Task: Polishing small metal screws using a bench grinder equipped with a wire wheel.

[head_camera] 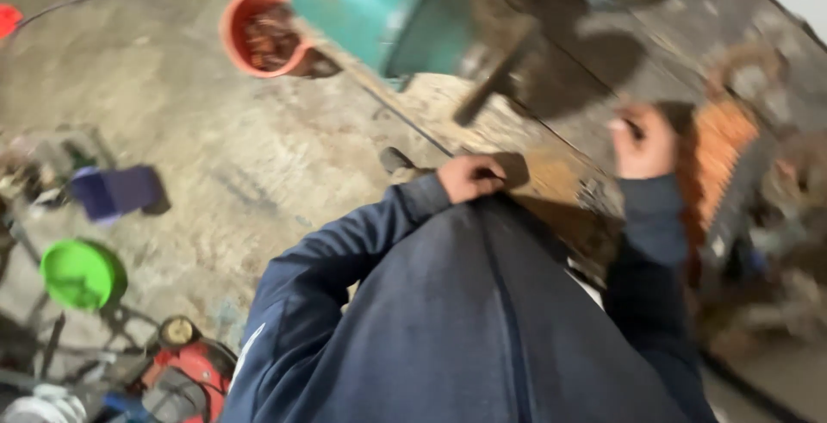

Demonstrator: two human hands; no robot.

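Left hand: the left hand (pixel 469 177), mid-frame, is curled in a loose fist against the front of the navy zip jacket (pixel 465 320); whether it pinches the fabric cannot be told.
Right hand: the right hand (pixel 644 140), centre right, is raised over the worn wooden workbench (pixel 551 173), fingers bent; blur hides any held thing.
Bench edge: runs diagonally from upper centre to lower right, meeting the jacket.
Open room: bare concrete floor (pixel 215 130) fills the left centre.
Counts: one orange bucket (pixel 263 34) of rusty parts, upper left; one green round lid (pixel 82 274), lower left; one teal metal housing (pixel 379 5), top centre; one orange copper-wound coil (pixel 719 156), right.
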